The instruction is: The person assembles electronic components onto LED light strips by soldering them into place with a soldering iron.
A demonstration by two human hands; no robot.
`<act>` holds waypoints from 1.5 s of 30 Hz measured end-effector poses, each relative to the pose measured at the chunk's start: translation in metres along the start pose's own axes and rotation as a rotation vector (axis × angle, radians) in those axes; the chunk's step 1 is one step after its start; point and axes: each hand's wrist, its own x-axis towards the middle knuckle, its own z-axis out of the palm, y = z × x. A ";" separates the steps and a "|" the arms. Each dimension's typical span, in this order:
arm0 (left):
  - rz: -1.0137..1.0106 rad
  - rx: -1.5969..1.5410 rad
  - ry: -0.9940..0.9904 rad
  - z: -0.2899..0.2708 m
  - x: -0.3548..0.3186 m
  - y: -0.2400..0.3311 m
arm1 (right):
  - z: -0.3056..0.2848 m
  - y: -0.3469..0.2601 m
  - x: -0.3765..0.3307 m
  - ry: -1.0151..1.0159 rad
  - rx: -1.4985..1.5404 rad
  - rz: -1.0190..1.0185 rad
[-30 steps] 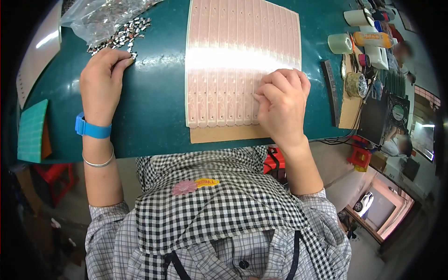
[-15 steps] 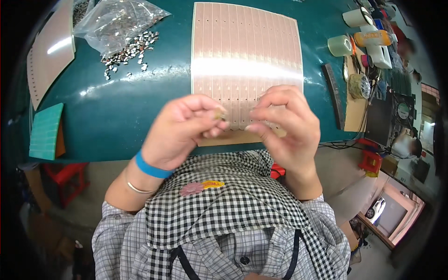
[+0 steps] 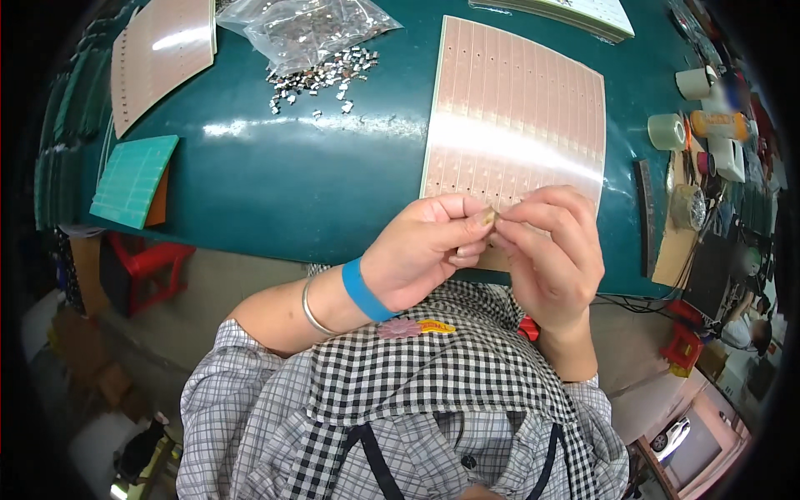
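My left hand (image 3: 437,236), with a blue band and a bangle at the wrist, is closed in a pinch. Its thumb and forefinger meet the fingertips of my right hand (image 3: 557,250), which are pinched as well. Something tiny seems to sit between the two sets of fingertips, too small and covered to name. Both hands are over the near edge of a copper-coloured panel (image 3: 521,92) marked with long strips and rows of small holes. The fingers hide part of that edge.
Small metal parts (image 3: 312,79) lie heaped by a clear plastic bag (image 3: 304,33). More copper-coloured panels (image 3: 162,62) and a green board (image 3: 135,179) stand at left. A panel stack (image 3: 575,15) is at the back. On the right are a dark bar (image 3: 644,218), tape (image 3: 667,132) and an orange bottle (image 3: 718,125).
My hands were apart, the right one's fingers spread; now their fingertips meet. The view has turned, so the panel, bag and heap appear farther right.
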 end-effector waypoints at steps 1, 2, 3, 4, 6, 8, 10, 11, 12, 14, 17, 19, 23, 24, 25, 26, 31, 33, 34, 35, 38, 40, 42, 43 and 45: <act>0.009 0.005 -0.043 -0.002 0.000 -0.001 | -0.001 0.001 0.000 0.004 -0.023 -0.011; 0.012 0.010 -0.090 0.002 0.002 0.002 | -0.001 0.001 0.000 0.002 -0.026 -0.007; 0.007 0.006 -0.092 0.006 0.001 0.007 | -0.002 0.002 0.001 0.016 0.020 0.044; 0.080 0.253 0.018 0.011 -0.002 0.016 | -0.002 0.004 0.001 0.030 0.064 0.095; 0.406 0.745 0.104 -0.003 -0.003 0.033 | -0.007 0.018 -0.001 0.029 0.041 0.172; 0.688 1.405 0.339 -0.020 -0.007 0.075 | -0.015 0.033 -0.007 0.035 -0.016 0.260; 1.077 1.917 0.583 -0.037 -0.005 0.111 | -0.014 0.044 -0.016 0.002 -0.041 0.346; 1.098 2.073 0.669 -0.046 -0.005 0.122 | -0.013 0.047 -0.020 -0.006 -0.060 0.350; 0.998 2.119 0.717 -0.056 -0.005 0.129 | -0.009 0.049 -0.023 -0.026 -0.058 0.347; 0.953 2.183 0.667 -0.067 -0.002 0.131 | -0.004 0.050 -0.027 -0.051 -0.064 0.346; 0.945 2.184 0.659 -0.069 0.003 0.124 | 0.000 0.050 -0.029 -0.062 -0.105 0.326; 0.933 2.111 0.650 -0.066 0.004 0.121 | 0.004 0.050 -0.029 -0.072 -0.109 0.315; 0.977 2.073 0.590 -0.062 0.003 0.118 | 0.009 0.051 -0.029 -0.110 -0.163 0.276; 0.976 2.071 0.594 -0.063 0.002 0.118 | 0.009 0.051 -0.029 -0.113 -0.162 0.274; 0.996 2.066 0.580 -0.063 0.002 0.118 | 0.009 0.051 -0.029 -0.120 -0.168 0.276; 1.015 2.062 0.567 -0.063 0.001 0.118 | 0.009 0.051 -0.029 -0.126 -0.173 0.278; 0.965 2.014 0.595 -0.063 0.001 0.117 | 0.011 0.052 -0.030 -0.130 -0.173 0.265; 0.998 2.040 0.567 -0.063 0.002 0.118 | 0.011 0.051 -0.029 -0.132 -0.175 0.271; 1.036 2.057 0.554 -0.063 0.003 0.119 | 0.011 0.052 -0.029 -0.135 -0.179 0.271; 1.074 2.074 0.543 -0.063 0.003 0.119 | 0.011 0.052 -0.029 -0.139 -0.180 0.271; 1.084 2.030 0.553 -0.063 0.002 0.119 | 0.012 0.051 -0.027 -0.148 -0.244 0.223; 1.047 1.999 0.606 -0.066 0.001 0.119 | 0.014 0.046 -0.022 -0.160 -0.303 0.180; 1.010 1.966 0.650 -0.065 0.000 0.118 | 0.013 0.042 -0.019 -0.172 -0.368 0.140; 0.960 1.930 0.672 -0.063 0.000 0.117 | 0.012 0.042 -0.018 -0.171 -0.371 0.155; 0.907 1.894 0.702 -0.063 -0.001 0.117 | 0.013 0.043 -0.020 -0.172 -0.368 0.166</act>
